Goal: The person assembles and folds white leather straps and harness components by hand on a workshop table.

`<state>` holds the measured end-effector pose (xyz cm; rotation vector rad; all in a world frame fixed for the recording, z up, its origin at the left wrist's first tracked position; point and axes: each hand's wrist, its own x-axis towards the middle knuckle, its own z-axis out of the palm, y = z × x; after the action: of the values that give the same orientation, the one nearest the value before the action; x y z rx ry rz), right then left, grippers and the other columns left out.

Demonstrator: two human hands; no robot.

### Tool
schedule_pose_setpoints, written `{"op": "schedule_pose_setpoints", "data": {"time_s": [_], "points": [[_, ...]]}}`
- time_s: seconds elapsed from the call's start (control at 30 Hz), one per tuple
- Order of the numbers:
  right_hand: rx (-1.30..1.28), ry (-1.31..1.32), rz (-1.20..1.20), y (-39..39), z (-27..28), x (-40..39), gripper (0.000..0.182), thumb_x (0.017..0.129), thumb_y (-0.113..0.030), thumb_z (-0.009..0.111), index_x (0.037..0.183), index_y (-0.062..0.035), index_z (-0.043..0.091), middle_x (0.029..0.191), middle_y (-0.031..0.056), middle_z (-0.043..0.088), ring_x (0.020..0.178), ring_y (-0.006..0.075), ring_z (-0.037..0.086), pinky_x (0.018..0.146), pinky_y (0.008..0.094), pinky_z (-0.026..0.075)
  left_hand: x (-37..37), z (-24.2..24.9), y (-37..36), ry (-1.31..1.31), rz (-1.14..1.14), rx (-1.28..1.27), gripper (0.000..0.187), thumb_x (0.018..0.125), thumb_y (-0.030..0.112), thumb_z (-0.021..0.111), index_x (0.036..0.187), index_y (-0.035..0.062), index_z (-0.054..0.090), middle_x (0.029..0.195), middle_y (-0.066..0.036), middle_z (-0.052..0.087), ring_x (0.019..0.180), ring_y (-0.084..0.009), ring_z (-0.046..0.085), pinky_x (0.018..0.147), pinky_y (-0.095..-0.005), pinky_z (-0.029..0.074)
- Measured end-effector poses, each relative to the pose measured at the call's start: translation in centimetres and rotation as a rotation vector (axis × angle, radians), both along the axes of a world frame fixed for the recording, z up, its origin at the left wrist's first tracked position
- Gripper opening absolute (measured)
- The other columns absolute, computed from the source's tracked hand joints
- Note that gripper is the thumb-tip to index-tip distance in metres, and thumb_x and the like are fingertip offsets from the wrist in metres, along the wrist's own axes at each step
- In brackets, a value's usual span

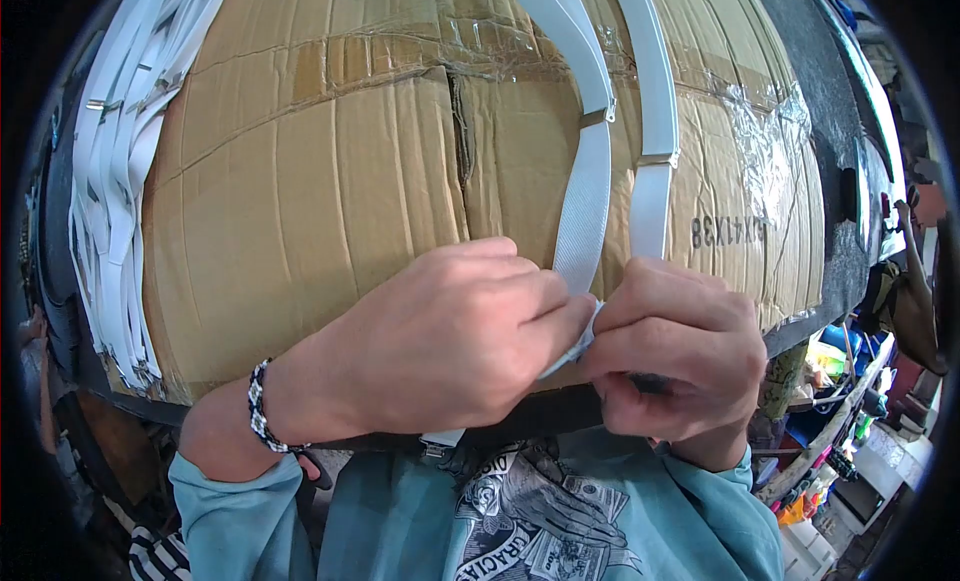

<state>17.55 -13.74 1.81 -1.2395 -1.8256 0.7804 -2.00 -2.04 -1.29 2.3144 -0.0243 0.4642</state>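
Two white elastic straps with metal slides, one on the left (583, 201) and one on the right (658, 111), run down over a cardboard box (300, 181) to my hands. My left hand (460, 331), with a braided bracelet at the wrist, is closed on the lower part of the left strap. Close beside it, my right hand (680, 346) is closed in a pinch on the right strap's lower end. A small folded white piece shows between the two hands; its exact shape is hidden by my fingers. Below my left hand hangs a metal clip (436, 449) on a white strap.
A bundle of white straps with metal fittings (120, 181) lies along the box's left side. Clear tape (770, 151) covers part of the box's right side. A dark surface (840, 101) shows beneath the box. At the right are mixed colourful items and another person's arm (912, 291).
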Motion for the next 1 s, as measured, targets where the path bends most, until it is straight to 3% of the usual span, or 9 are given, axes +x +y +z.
{"op": "schedule_pose_setpoints", "data": {"time_s": [0.2, 0.5, 0.8, 1.0], "points": [[-0.083, 0.213, -0.077, -0.2, -0.1, 0.7, 0.022, 0.064, 0.005, 0.075, 0.084, -0.0039, 0.069, 0.08, 0.0088, 0.064, 0.066, 0.0242, 0.064, 0.059, 0.0332, 0.051, -0.1, 0.1, 0.1, 0.006, 0.007, 0.002, 0.059, 0.061, 0.009, 0.079, 0.118, -0.0026, 0.07, 0.084, -0.008, 0.057, 0.069, -0.0254, 0.058, 0.062, -0.0369, 0.045], [-0.003, 0.117, -0.113, 0.1, -0.2, -0.9, 0.025, 0.067, 0.006, 0.075, 0.088, -0.0043, 0.068, 0.083, 0.0086, 0.063, 0.068, 0.0255, 0.064, 0.058, 0.0334, 0.051, 0.1, 0.1, 0.3, -0.004, -0.021, -0.054, 0.038, 0.063, 0.009, 0.081, 0.099, -0.0001, 0.07, 0.079, -0.007, 0.056, 0.066, -0.0256, 0.057, 0.06, -0.0377, 0.043], [-0.046, 0.06, 0.032, 0.3, -0.1, 0.4, 0.022, 0.066, 0.007, 0.072, 0.084, -0.0041, 0.067, 0.083, 0.0084, 0.062, 0.068, 0.0264, 0.064, 0.06, 0.0356, 0.051, -0.1, 0.0, 0.3, 0.031, -0.026, -0.059, 0.05, 0.065, 0.01, 0.081, 0.112, -0.0022, 0.071, 0.083, -0.008, 0.057, 0.067, -0.0259, 0.057, 0.062, -0.0374, 0.044], [-0.109, 0.256, -0.089, 0.1, 0.1, 0.2, 0.022, 0.066, 0.007, 0.073, 0.085, -0.0036, 0.068, 0.082, 0.0079, 0.063, 0.068, 0.0231, 0.064, 0.06, 0.032, 0.051, 0.0, -0.1, 0.3, -0.014, 0.0, -0.07, 0.048, 0.063, 0.008, 0.08, 0.11, -0.0017, 0.072, 0.084, -0.009, 0.058, 0.068, -0.0273, 0.058, 0.064, -0.0378, 0.046]]}}
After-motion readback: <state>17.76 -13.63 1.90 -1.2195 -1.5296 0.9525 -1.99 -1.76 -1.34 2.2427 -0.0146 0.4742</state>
